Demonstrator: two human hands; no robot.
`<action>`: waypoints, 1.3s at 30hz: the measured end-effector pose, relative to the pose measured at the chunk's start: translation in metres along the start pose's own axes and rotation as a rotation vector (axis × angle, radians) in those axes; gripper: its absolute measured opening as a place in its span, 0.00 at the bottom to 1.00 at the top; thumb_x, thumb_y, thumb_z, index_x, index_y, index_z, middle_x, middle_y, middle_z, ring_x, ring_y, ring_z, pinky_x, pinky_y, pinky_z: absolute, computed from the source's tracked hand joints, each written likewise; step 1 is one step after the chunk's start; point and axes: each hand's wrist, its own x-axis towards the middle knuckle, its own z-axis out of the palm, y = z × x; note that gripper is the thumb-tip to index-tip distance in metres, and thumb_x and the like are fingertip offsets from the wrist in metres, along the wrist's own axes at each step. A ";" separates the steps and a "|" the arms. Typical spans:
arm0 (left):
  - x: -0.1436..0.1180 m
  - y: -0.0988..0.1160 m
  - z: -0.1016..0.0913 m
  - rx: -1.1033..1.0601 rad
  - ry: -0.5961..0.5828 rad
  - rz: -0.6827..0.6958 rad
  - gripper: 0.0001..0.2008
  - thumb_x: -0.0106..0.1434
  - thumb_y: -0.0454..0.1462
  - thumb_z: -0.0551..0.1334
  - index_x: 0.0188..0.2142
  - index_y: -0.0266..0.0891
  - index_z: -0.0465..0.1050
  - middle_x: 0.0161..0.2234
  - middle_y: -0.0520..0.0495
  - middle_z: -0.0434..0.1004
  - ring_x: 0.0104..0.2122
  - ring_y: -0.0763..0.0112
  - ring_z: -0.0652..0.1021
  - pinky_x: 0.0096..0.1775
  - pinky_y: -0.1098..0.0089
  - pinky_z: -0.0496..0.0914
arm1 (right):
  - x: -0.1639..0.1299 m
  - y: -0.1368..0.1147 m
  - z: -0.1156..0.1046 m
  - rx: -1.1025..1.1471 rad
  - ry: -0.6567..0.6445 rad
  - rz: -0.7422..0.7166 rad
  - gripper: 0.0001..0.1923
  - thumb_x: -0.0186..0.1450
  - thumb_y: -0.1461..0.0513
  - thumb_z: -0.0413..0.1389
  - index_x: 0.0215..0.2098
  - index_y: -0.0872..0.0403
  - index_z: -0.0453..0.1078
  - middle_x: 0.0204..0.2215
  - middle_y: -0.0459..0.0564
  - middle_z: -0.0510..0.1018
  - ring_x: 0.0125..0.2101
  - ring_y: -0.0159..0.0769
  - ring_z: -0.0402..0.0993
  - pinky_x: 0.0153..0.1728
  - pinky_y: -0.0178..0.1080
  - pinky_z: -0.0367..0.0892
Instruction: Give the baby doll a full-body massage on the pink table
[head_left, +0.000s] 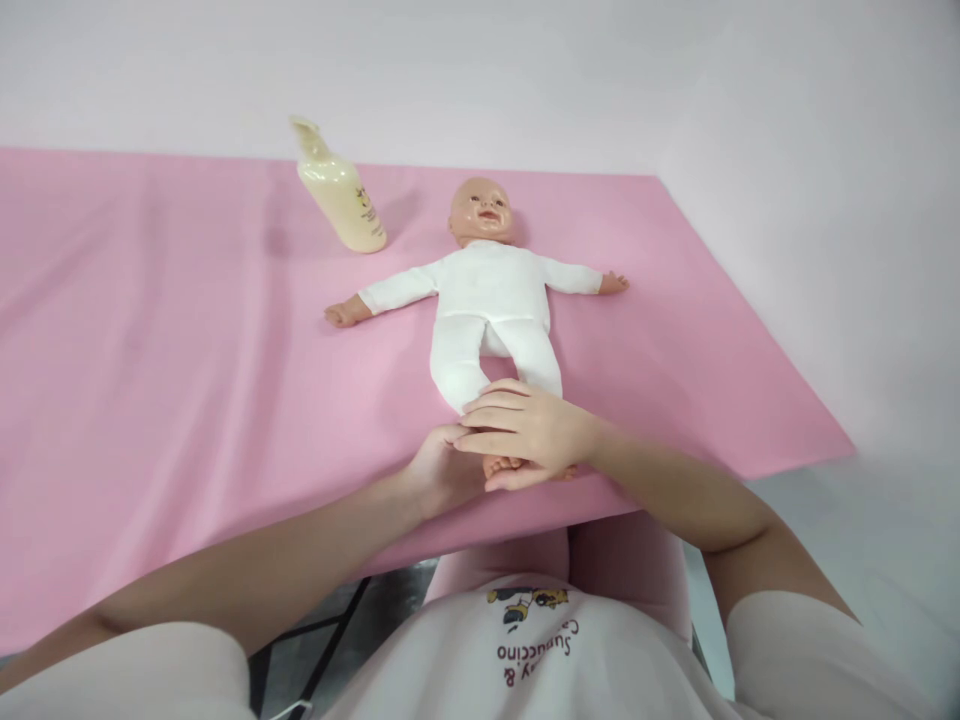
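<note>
A baby doll (491,285) with a bare plastic head and a white cloth body lies on its back, arms spread, legs toward me. My right hand (532,430) is closed over the lower end of its leg, fingers across the top and thumb below the toes. Around the same foot from the left, my left hand (444,472) is closed too, though most of its fingers are hidden beneath. Toes of the doll's foot (501,466) peek out between my hands. Part of the other foot shows under my right wrist.
A pump bottle (345,205) of pale yellow liquid stands left of the doll's head. Pink cloth (187,330) covers the table, with folds at the left. The near table edge is just in front of my body; a pale wall (525,80) rises behind.
</note>
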 end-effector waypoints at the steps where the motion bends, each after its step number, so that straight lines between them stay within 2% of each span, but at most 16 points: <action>1: 0.001 0.000 -0.002 -0.007 -0.014 0.001 0.16 0.47 0.32 0.56 0.35 0.31 0.78 0.34 0.42 0.80 0.39 0.60 0.79 0.43 0.63 0.70 | 0.000 0.000 0.000 0.000 -0.002 0.002 0.23 0.70 0.50 0.49 0.54 0.57 0.70 0.47 0.56 0.76 0.53 0.40 0.66 0.57 0.48 0.60; 5: 0.002 0.000 -0.005 -0.008 -0.052 0.007 0.14 0.47 0.33 0.58 0.33 0.32 0.78 0.31 0.42 0.80 0.36 0.61 0.79 0.41 0.65 0.70 | 0.000 0.000 0.001 0.002 -0.017 0.006 0.24 0.69 0.50 0.49 0.54 0.56 0.69 0.47 0.56 0.76 0.53 0.41 0.66 0.57 0.48 0.60; 9: 0.000 0.001 -0.002 0.009 -0.014 0.001 0.15 0.48 0.33 0.57 0.33 0.31 0.78 0.30 0.43 0.80 0.35 0.62 0.79 0.41 0.65 0.70 | 0.000 0.000 0.000 0.003 -0.013 0.001 0.23 0.69 0.50 0.49 0.54 0.57 0.69 0.47 0.56 0.76 0.53 0.40 0.66 0.57 0.48 0.60; 14: -0.001 0.001 0.001 0.021 -0.018 0.002 0.16 0.46 0.33 0.57 0.33 0.33 0.78 0.32 0.44 0.81 0.38 0.61 0.79 0.42 0.65 0.70 | 0.000 0.000 -0.001 0.003 -0.043 0.009 0.24 0.69 0.50 0.49 0.55 0.56 0.69 0.48 0.56 0.76 0.54 0.41 0.66 0.57 0.49 0.60; 20: 0.001 0.000 -0.002 0.007 -0.071 0.006 0.16 0.47 0.33 0.56 0.36 0.32 0.77 0.38 0.43 0.81 0.42 0.59 0.79 0.44 0.64 0.70 | 0.000 0.000 0.001 0.004 0.004 -0.001 0.24 0.70 0.50 0.48 0.54 0.57 0.70 0.47 0.55 0.76 0.53 0.41 0.67 0.57 0.48 0.60; 30: 0.001 0.001 -0.004 0.011 -0.036 0.013 0.16 0.47 0.32 0.58 0.36 0.33 0.78 0.33 0.42 0.80 0.39 0.59 0.79 0.43 0.62 0.71 | 0.002 -0.001 -0.002 0.006 -0.062 0.022 0.23 0.70 0.50 0.49 0.55 0.56 0.69 0.48 0.56 0.76 0.54 0.41 0.66 0.58 0.49 0.59; 39: 0.000 0.000 -0.003 0.038 -0.030 0.009 0.16 0.48 0.33 0.57 0.35 0.33 0.78 0.31 0.44 0.80 0.36 0.61 0.79 0.41 0.64 0.70 | 0.000 0.000 0.000 0.009 -0.030 0.018 0.23 0.70 0.50 0.48 0.55 0.56 0.70 0.48 0.55 0.77 0.54 0.41 0.66 0.58 0.48 0.59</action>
